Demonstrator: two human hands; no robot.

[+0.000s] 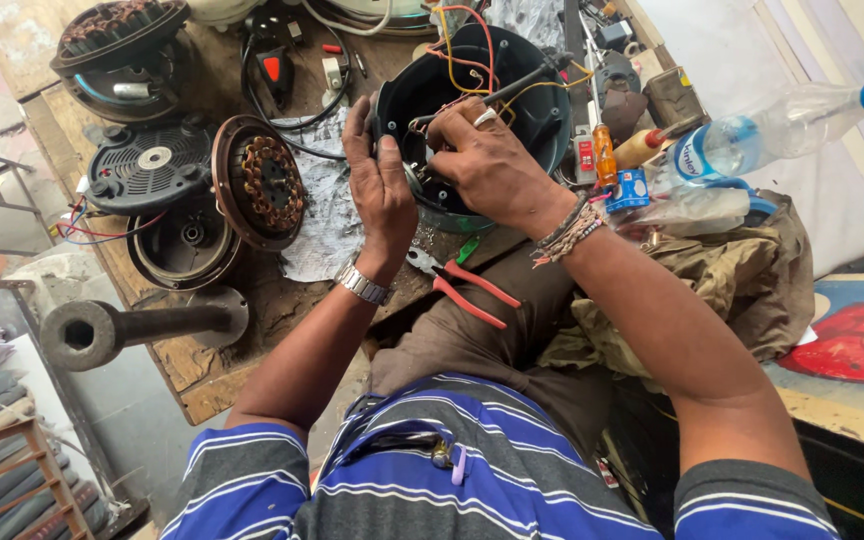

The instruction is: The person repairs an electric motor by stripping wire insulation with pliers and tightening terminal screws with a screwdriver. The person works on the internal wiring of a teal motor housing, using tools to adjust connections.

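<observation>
The person leans over a worn wooden counter (pixel 202 365), both hands at a round black plastic motor housing (pixel 542 120) that sits near the counter's front edge, its open side facing up, with red and yellow wires (pixel 462 50) looping out of it. The left hand (pixel 380 185), a metal watch at its wrist, rests on the housing's left rim, its fingers (pixel 357 125) stretched flat along the edge, not closed on anything. The right hand (pixel 492 165), a ring on one finger and beaded bands at the wrist, reaches into the bowl; its fingers are curled and pinched on something inside, though what they grip is hidden.

Just below the housing, red-handled pliers (pixel 472 290) lie across the counter edge, near the person's lap. Under the left hand spreads a crumpled grey paper sheet (pixel 327 215). To its left stands a round stator with copper windings (pixel 262 180), beside a black ribbed round cover (pixel 147 165). A heavy dark metal shaft with a hollow end (pixel 117 330) lies at the counter's near corner. To the right, an orange-handled screwdriver (pixel 604 152) stands by a clear plastic bottle with a blue cap (pixel 782 125).
</observation>
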